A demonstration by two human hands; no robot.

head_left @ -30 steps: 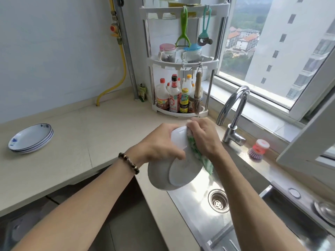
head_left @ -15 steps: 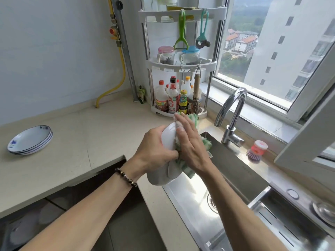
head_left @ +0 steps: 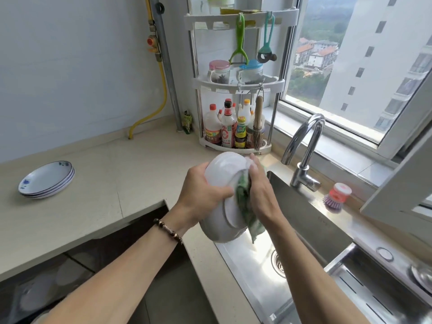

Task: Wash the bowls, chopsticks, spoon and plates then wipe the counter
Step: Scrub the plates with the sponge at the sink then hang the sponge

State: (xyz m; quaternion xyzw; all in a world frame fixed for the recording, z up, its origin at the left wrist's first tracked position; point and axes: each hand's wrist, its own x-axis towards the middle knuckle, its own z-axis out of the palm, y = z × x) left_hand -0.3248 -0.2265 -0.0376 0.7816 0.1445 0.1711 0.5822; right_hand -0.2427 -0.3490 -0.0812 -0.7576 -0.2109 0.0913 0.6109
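From the head camera, I saw my left hand point(head_left: 201, 195) grip a white bowl point(head_left: 222, 183), tipped over the sink point(head_left: 304, 206), while my right hand point(head_left: 261, 192) pressed a green cloth point(head_left: 245, 206) against its underside. Three stacked plates point(head_left: 46, 178) sat empty on the table point(head_left: 105, 183).

The right hand point(head_left: 258, 195) now presses the green cloth point(head_left: 245, 204) against the base of the white bowl point(head_left: 222, 190), lower than half a second ago. The left hand point(head_left: 203, 195) has tilted the bowl more upright.
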